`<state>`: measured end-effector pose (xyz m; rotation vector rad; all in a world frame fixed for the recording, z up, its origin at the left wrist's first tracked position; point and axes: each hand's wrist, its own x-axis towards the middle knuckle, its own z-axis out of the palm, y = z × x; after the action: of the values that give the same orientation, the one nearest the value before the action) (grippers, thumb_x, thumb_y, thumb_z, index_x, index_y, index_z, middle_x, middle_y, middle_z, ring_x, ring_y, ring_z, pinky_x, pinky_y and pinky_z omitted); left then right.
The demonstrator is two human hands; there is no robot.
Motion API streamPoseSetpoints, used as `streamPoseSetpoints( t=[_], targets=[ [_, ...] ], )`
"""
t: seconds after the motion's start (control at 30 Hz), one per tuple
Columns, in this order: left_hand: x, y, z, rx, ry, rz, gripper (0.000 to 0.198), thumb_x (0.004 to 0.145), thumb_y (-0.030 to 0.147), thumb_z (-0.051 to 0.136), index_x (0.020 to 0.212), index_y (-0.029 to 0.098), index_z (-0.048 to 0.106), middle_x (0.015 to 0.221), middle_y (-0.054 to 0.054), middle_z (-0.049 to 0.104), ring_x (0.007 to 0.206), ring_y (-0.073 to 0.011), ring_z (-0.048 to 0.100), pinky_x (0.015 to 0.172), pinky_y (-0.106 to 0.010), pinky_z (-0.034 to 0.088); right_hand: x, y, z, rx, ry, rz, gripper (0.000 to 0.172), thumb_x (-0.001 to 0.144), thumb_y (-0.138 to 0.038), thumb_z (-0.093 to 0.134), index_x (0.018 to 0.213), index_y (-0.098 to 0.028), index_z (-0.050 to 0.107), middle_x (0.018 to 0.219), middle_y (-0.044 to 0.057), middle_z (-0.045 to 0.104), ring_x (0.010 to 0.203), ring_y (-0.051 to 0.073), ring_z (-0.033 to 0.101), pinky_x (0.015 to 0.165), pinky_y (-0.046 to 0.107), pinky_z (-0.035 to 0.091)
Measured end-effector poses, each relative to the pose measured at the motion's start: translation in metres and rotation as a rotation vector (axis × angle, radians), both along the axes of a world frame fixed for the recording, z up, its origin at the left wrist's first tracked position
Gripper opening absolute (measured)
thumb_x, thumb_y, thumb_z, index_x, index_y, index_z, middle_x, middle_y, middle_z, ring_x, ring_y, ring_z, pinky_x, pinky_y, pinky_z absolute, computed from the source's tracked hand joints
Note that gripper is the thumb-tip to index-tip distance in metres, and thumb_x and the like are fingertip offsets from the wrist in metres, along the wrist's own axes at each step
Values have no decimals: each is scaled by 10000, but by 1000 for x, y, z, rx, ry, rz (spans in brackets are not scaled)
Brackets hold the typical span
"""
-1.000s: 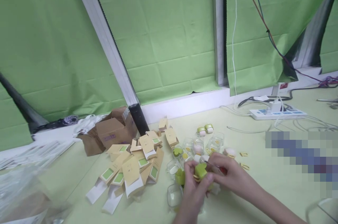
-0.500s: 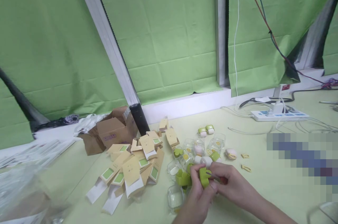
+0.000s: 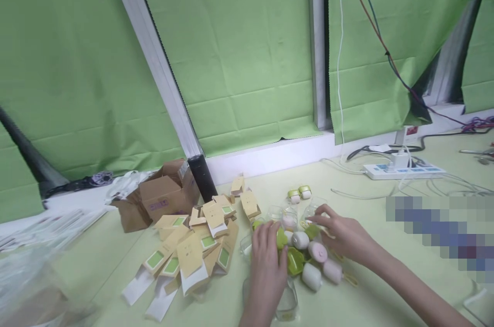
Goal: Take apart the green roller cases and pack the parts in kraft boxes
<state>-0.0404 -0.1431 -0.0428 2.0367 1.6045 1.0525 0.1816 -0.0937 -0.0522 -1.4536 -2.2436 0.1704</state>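
My left hand lies palm down over clear plastic cases, fingers slightly apart beside a green plastic piece. Another hollow green piece lies near its thumb. My right hand reaches from the right, its fingers apart and bent near a yellow loop strap at the far side of the pile. White rolls and pink rolls lie between the hands. A clear case sits partly under my left wrist. What touches the fingertips is partly hidden.
Opened small cardboard boxes are heaped on the left, before a larger brown carton. Two green-capped pieces stand behind the pile. A white power strip with cables lies at the back right.
My hands have parted and let go of the green piece they held together; a thin tool in my right hand is no longer visible. Several white and pink rolls now show between them.
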Motion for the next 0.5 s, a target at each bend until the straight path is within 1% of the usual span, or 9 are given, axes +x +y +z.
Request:
streamPoseSetpoints(
  t=[0.07,0.13,0.2,0.27,0.33,0.37,0.43,0.47,0.5],
  targets=[
    [1,1,-3,-3,30,37,410,862,261,437,1265,195,474,1362,-134,432,1303,-302,291,1061,-521,266,-3,5,-4,-16,-74,78,305,790,-201,515,1048,-300,643,1087,29,605,548,128,606,489,243,344],
    [2,0,-3,19,27,59,420,866,330,458,1263,193,475,1380,-138,409,1309,-306,274,1064,-530,259,-6,7,-6,-25,-76,87,239,767,-228,569,978,-289,662,1049,23,628,557,141,616,493,243,344],
    [4,-2,-2,51,11,44,405,867,356,469,1244,210,490,1362,-127,428,1301,-297,279,1064,-523,259,-5,9,-5,-28,-55,82,181,751,-229,589,910,-278,663,985,5,653,585,151,626,503,238,354],
    [8,-5,0,80,-27,5,368,873,350,462,1221,236,507,1328,-109,464,1285,-281,299,1059,-500,266,-4,8,-2,-28,-24,69,127,768,-249,580,868,-269,655,911,-4,664,601,156,628,511,236,368],
    [14,-10,2,93,-108,-17,347,877,353,458,1205,252,516,1283,-99,501,1237,-270,362,1036,-463,296,-3,4,4,-18,13,44,129,814,-308,550,889,-261,644,917,2,662,611,153,621,528,244,392],
    [17,-12,3,79,-172,-6,357,877,368,459,1212,253,508,1258,-100,516,1174,-264,423,1002,-440,331,-4,0,8,-9,43,37,158,834,-342,535,920,-257,637,946,10,657,619,149,615,543,250,407],
    [24,-16,3,-11,-337,35,437,865,424,478,1263,246,461,1182,-103,549,937,-230,544,867,-384,417,-8,-9,16,-9,158,92,210,852,-379,525,987,-252,623,997,26,642,676,149,606,582,252,432],
    [27,-16,2,-81,-429,39,499,848,456,502,1290,237,430,1117,-99,572,798,-201,560,774,-352,441,-12,-15,20,-21,241,156,220,854,-376,527,1012,-255,623,1003,31,636,701,150,596,590,247,435],
    [29,-16,2,-158,-523,17,562,827,486,528,1309,227,401,1024,-84,594,674,-171,542,677,-321,442,-17,-20,24,-39,332,229,229,857,-362,525,1038,-262,623,1015,35,628,710,147,581,585,241,433]
  ],
)
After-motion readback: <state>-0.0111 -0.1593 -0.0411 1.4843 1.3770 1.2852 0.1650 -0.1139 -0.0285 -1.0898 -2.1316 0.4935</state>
